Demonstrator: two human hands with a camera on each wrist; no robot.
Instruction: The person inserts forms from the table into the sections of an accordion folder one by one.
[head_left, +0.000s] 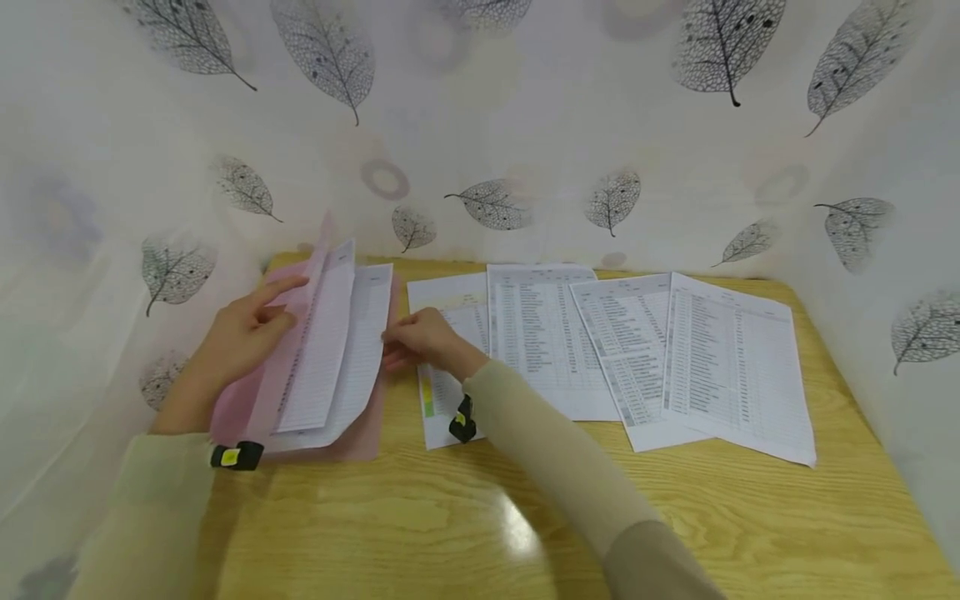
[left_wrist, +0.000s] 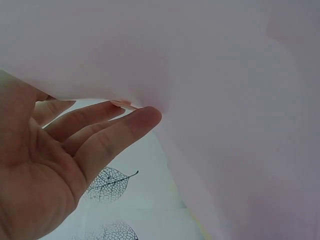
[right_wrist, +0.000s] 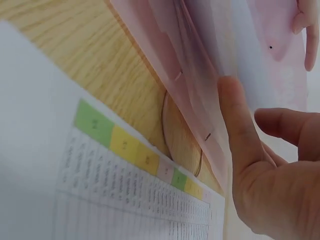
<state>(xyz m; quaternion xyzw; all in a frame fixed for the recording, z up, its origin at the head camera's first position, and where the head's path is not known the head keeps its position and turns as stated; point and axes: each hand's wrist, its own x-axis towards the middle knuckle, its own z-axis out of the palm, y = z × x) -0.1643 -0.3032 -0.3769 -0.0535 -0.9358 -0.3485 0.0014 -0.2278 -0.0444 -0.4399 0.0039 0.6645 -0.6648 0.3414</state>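
Note:
A pink folder (head_left: 369, 446) lies spread on the left of the wooden table, with its pink flap (head_left: 318, 250) raised. My left hand (head_left: 243, 333) pinches the flap's edge; the left wrist view shows the thumb over that edge and other fingers partly hidden behind the pink sheet (left_wrist: 225, 125). Lined white sheets (head_left: 363, 358) stand partly lifted inside the folder, bowed along their lower ends. At their right edge is my right hand (head_left: 427, 333), fingertips touching the outermost sheet. In the right wrist view its fingers (right_wrist: 242, 130) are extended and spread apart, the sheet close by them.
Right of the folder lies a printed sheet (head_left: 438, 417) with coloured cells, partly under my right hand. Farther right are more printed sheets, one set (head_left: 543, 333) overlapping it and others (head_left: 738, 375) fanned out. A leaf-patterned curtain (head_left: 510, 108) borders the table (head_left: 750, 533).

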